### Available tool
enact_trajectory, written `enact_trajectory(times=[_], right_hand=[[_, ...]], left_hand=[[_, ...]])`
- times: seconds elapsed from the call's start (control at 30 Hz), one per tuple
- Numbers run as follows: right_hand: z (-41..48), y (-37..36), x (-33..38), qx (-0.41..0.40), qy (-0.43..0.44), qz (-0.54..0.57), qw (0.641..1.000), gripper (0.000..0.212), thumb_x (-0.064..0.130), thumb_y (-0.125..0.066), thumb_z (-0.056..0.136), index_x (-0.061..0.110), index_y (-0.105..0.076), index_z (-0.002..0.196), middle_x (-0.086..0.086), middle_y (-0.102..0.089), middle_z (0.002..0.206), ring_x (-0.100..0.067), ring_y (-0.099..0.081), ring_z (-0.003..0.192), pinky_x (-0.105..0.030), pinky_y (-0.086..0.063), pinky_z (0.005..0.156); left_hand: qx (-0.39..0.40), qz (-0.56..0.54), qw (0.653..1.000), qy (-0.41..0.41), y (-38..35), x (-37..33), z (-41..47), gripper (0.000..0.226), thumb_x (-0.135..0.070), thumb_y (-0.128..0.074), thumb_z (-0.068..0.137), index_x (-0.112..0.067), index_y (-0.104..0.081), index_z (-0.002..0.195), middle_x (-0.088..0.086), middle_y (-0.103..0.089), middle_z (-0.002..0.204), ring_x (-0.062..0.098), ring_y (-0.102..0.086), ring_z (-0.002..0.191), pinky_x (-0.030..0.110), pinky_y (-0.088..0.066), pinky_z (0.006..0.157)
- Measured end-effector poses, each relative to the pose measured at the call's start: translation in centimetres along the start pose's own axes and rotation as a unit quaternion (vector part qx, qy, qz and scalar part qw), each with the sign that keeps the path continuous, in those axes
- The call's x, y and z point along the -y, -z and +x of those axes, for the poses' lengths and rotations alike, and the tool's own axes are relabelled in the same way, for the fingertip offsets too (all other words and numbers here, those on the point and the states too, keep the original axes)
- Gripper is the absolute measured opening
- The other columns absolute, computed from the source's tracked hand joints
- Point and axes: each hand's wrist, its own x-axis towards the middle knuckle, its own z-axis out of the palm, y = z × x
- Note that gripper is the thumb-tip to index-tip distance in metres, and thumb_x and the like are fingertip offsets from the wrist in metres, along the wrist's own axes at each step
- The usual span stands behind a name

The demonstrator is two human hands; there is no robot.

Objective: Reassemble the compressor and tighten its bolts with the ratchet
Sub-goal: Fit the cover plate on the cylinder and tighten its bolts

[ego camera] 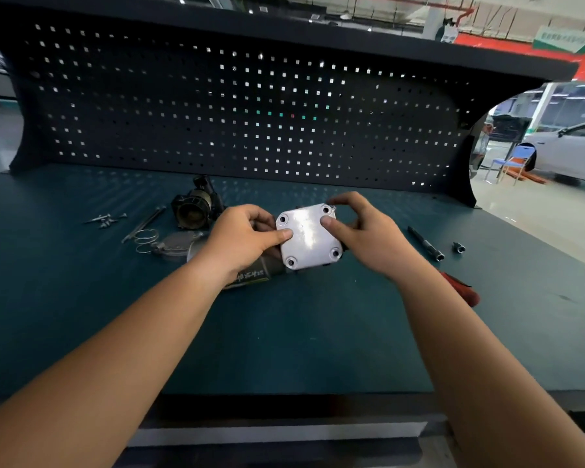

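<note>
A square silver cover plate (307,236) with a bolt hole in each corner sits on top of the compressor body (250,276) in the middle of the bench. My left hand (242,239) grips the plate's left edge, thumb on its face. My right hand (358,228) grips the right edge, thumb pressed on top and fingers curled over the far corner. Several loose bolts (105,219) lie at the far left. The ratchet's red handle (461,287) pokes out from under my right forearm.
A dark cylindrical compressor part (195,207) stands behind my left hand, with a round cover (178,244), a wire ring (146,236) and a thin rod (144,222) beside it. An extension bar (426,244) and a small socket (459,247) lie to the right. A pegboard (237,113) backs the bench.
</note>
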Motion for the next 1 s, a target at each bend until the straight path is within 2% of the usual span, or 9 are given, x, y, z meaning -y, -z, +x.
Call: enact_trajectory(times=[0.13,0.23,0.33,0.43,0.53,0.7,0.83,0.93,1.0], right_hand=[[1.2,0.0,-0.3,0.031,0.006,-0.01,0.999,0.012,0.045,-0.053,0.09,0.04,-0.054,0.101,-0.001,-0.05,0.062,-0.004,-0.04,0.046,-0.01,-0.033,0.042],[1.4,-0.3,-0.8,0.024,0.006,0.006,1.0,0.013,0.043,-0.052,0.091,0.043,-0.056,0.103,-0.004,-0.059,0.072,-0.011,-0.055,0.065,-0.008,-0.037,0.049],[1.7,-0.8,-1.0,0.013,0.019,-0.001,1.0,0.028,0.04,-0.047,0.096,0.036,-0.056,0.122,-0.014,-0.067,0.1,-0.022,-0.059,0.092,-0.002,-0.037,0.06],[2.1,-1.0,-0.3,0.008,0.03,-0.021,0.999,0.035,0.038,-0.043,0.098,0.029,-0.053,0.13,-0.011,-0.066,0.104,-0.018,-0.056,0.093,0.001,-0.035,0.061],[3.0,-0.7,1.0,0.029,0.028,-0.052,0.998,0.038,0.041,-0.039,0.099,0.029,-0.05,0.133,0.006,-0.058,0.103,-0.015,-0.052,0.096,-0.018,-0.036,0.068],[4.2,0.6,2.4,0.081,0.012,-0.075,0.994,0.039,0.04,-0.039,0.1,0.025,-0.051,0.133,0.0,-0.059,0.122,-0.019,-0.053,0.112,-0.024,-0.036,0.086],[4.7,1.1,3.1,0.111,0.012,-0.082,0.99,0.038,0.039,-0.039,0.1,0.02,-0.055,0.129,0.002,-0.058,0.111,-0.015,-0.05,0.099,-0.023,-0.033,0.081],[5.6,1.0,3.5,0.117,0.012,-0.1,0.988,0.04,0.039,-0.037,0.101,0.019,-0.053,0.132,-0.001,-0.056,0.119,-0.012,-0.046,0.099,-0.022,-0.031,0.082],[6.4,0.8,3.8,0.128,0.006,-0.117,0.985,0.041,0.039,-0.036,0.101,0.019,-0.051,0.134,-0.003,-0.055,0.117,-0.01,-0.048,0.086,-0.021,-0.037,0.072]], left_hand=[[0.001,-0.041,0.999,0.02,-0.1,0.1,0.5,0.017,0.002,-0.073,0.076,-0.004,-0.058,0.081,0.005,-0.066,0.065,0.017,-0.066,0.048,0.02,-0.051,0.047],[0.01,-0.048,0.998,0.03,-0.2,0.2,0.9,0.017,0.002,-0.073,0.076,-0.004,-0.058,0.081,0.007,-0.065,0.067,0.017,-0.067,0.049,0.019,-0.052,0.047],[0.014,-0.054,0.998,0.042,-0.2,0.0,1.3,0.017,0.003,-0.072,0.076,-0.003,-0.057,0.082,0.007,-0.065,0.067,0.016,-0.066,0.048,0.018,-0.05,0.046],[0.004,-0.062,0.996,0.062,0.0,-0.7,1.5,0.018,0.004,-0.071,0.078,-0.003,-0.056,0.083,0.01,-0.065,0.071,0.014,-0.065,0.045,0.014,-0.045,0.039],[-0.009,-0.071,0.993,0.095,0.4,-1.4,1.7,0.017,0.001,-0.071,0.079,-0.004,-0.054,0.081,0.009,-0.065,0.063,0.011,-0.062,0.04,0.009,-0.031,0.03],[0.024,-0.068,0.988,0.14,0.6,-2.6,1.8,0.013,-0.004,-0.069,0.081,-0.004,-0.056,0.078,0.004,-0.068,0.054,0.011,-0.065,0.044,0.009,-0.023,0.028],[0.051,-0.039,0.984,0.165,1.1,-3.1,2.4,0.01,-0.007,-0.068,0.083,-0.004,-0.06,0.078,0.004,-0.069,0.057,0.009,-0.065,0.046,0.011,-0.019,0.026],[0.069,-0.028,0.98,0.183,1.6,-3.3,3.3,0.01,-0.008,-0.067,0.084,-0.005,-0.06,0.077,0.003,-0.07,0.059,0.008,-0.066,0.047,0.011,-0.019,0.026],[0.085,0.01,0.98,0.178,2.2,-3.3,4.2,0.013,-0.015,-0.07,0.082,-0.008,-0.06,0.076,-0.001,-0.07,0.059,0.005,-0.065,0.047,0.011,-0.021,0.028]])
